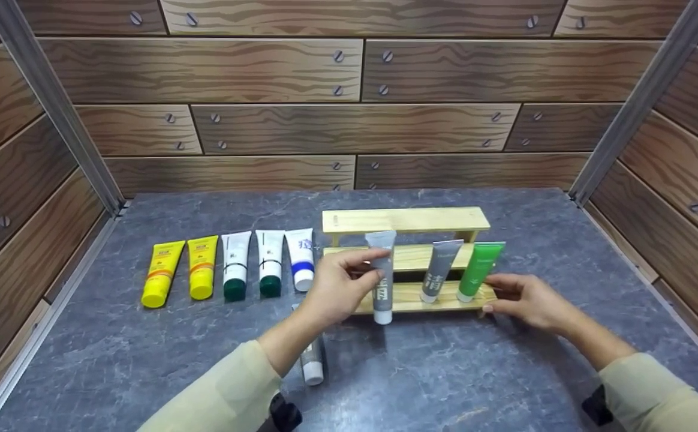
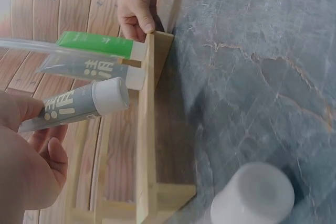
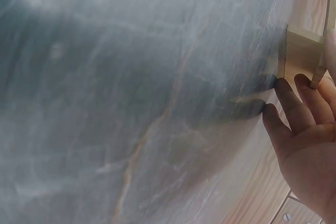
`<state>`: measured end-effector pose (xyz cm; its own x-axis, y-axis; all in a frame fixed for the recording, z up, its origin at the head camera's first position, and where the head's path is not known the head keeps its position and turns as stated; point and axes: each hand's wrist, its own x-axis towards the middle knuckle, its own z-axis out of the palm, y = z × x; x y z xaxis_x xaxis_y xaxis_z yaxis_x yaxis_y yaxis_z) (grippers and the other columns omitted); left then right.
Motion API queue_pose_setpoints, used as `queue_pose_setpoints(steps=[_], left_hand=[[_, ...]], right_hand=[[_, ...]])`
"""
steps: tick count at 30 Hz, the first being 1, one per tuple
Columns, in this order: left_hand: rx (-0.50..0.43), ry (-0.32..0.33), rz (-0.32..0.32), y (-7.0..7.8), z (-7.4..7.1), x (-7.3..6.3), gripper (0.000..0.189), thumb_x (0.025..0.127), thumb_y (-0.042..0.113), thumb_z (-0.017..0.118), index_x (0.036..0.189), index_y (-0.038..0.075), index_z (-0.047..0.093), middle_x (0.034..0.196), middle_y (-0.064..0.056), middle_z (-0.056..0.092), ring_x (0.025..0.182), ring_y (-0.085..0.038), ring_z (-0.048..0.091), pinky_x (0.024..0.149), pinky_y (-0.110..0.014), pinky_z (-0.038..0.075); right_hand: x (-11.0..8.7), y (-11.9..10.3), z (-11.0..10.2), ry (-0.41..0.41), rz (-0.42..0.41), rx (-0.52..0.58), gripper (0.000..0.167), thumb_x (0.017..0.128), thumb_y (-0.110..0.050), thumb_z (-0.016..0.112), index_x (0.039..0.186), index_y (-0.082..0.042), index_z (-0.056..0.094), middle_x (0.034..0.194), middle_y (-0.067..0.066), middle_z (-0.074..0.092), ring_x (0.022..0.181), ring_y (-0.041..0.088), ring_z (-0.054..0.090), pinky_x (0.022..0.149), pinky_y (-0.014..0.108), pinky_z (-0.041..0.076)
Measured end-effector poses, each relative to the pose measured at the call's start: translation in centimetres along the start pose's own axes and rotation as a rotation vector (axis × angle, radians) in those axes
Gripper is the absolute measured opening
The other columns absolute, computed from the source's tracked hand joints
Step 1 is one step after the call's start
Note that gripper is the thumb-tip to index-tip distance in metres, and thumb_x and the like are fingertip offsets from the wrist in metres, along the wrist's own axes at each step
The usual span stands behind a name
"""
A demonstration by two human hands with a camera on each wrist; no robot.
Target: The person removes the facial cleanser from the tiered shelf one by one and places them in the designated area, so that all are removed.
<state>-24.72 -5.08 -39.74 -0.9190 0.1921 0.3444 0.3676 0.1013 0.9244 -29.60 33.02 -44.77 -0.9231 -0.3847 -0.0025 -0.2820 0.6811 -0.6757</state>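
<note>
My left hand pinches a grey tube between thumb and fingers, its white cap pointing down, in front of the tiered wooden rack. In the left wrist view the held tube's white cap is apart from the rack's front step. A second grey tube and a green tube stand cap-down on the lowest step, toward the right. My right hand grips the rack's right end, thumb at the front edge. Another grey tube lies on the table, partly hidden by my left forearm.
Left of the rack lie two yellow tubes, two white tubes with green caps, and a white tube with a blue band. The grey marbled table has wood-plank-patterned walls behind and at both sides.
</note>
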Motion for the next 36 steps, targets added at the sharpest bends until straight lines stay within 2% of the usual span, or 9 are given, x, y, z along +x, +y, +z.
queue_pose_setpoints(steps=[6, 11, 16, 20, 27, 33, 36], left_hand=[[0.010, 0.013, 0.007, 0.5, -2.0, -0.6, 0.033, 0.094, -0.003, 0.074, 0.126, 0.005, 0.078, 0.114, -0.014, 0.078, 0.092, -0.021, 0.075, 0.070, -0.024, 0.058], [0.042, 0.033, -0.001, 0.9, -4.1, -1.2, 0.034, 0.093, -0.002, 0.074, 0.126, 0.006, 0.078, 0.104, -0.012, 0.079, 0.080, -0.015, 0.068, 0.060, -0.020, 0.052], [0.044, 0.083, 0.013, 1.1, -6.3, -1.9, 0.034, 0.092, -0.005, 0.073, 0.125, 0.003, 0.077, 0.093, -0.012, 0.076, 0.072, -0.014, 0.061, 0.058, -0.019, 0.049], [0.056, 0.120, 0.001, 1.2, -7.9, -2.7, 0.034, 0.092, -0.005, 0.075, 0.125, 0.003, 0.077, 0.094, -0.012, 0.077, 0.074, -0.015, 0.064, 0.060, -0.020, 0.053], [0.068, 0.194, -0.043, 1.1, -10.5, -4.0, 0.032, 0.093, -0.004, 0.076, 0.125, 0.001, 0.077, 0.099, -0.012, 0.076, 0.079, -0.016, 0.065, 0.063, -0.021, 0.055], [0.059, 0.224, -0.155, 1.1, -11.9, -5.1, 0.035, 0.095, 0.000, 0.078, 0.129, 0.007, 0.078, 0.103, -0.011, 0.074, 0.088, -0.020, 0.062, 0.070, -0.022, 0.055], [0.059, 0.225, -0.204, 1.0, -12.5, -5.5, 0.036, 0.096, 0.001, 0.077, 0.131, 0.011, 0.077, 0.105, -0.012, 0.071, 0.089, -0.023, 0.061, 0.071, -0.023, 0.056]], right_hand=[[-0.1, 0.1, 0.1, -0.002, 0.013, 0.008, 0.065, 0.093, -0.025, 0.084, 0.142, 0.010, 0.059, 0.139, 0.029, 0.063, 0.126, 0.043, 0.064, 0.106, 0.050, 0.052], [0.0, 0.1, 0.3, -0.011, 0.016, 0.013, 0.065, 0.093, -0.026, 0.084, 0.143, 0.009, 0.059, 0.140, 0.030, 0.063, 0.126, 0.044, 0.064, 0.106, 0.053, 0.051], [0.4, -0.1, 0.2, -0.010, 0.007, 0.010, 0.065, 0.093, -0.026, 0.084, 0.142, 0.009, 0.059, 0.139, 0.030, 0.063, 0.126, 0.044, 0.064, 0.107, 0.053, 0.050], [0.4, -0.2, 0.1, -0.005, 0.009, -0.010, 0.065, 0.093, -0.026, 0.084, 0.142, 0.009, 0.059, 0.139, 0.030, 0.063, 0.127, 0.046, 0.063, 0.108, 0.056, 0.048], [0.1, -0.2, 0.0, -0.003, 0.020, -0.018, 0.066, 0.093, -0.028, 0.084, 0.143, 0.008, 0.059, 0.141, 0.030, 0.062, 0.128, 0.046, 0.062, 0.109, 0.057, 0.048], [0.0, 0.0, 0.0, -0.006, -0.010, 0.029, 0.063, 0.094, -0.020, 0.083, 0.141, 0.013, 0.058, 0.137, 0.031, 0.064, 0.125, 0.044, 0.064, 0.104, 0.040, 0.054], [0.0, 0.0, 0.0, -0.007, -0.004, 0.024, 0.064, 0.094, -0.022, 0.083, 0.142, 0.012, 0.058, 0.137, 0.030, 0.065, 0.125, 0.043, 0.065, 0.104, 0.039, 0.054]])
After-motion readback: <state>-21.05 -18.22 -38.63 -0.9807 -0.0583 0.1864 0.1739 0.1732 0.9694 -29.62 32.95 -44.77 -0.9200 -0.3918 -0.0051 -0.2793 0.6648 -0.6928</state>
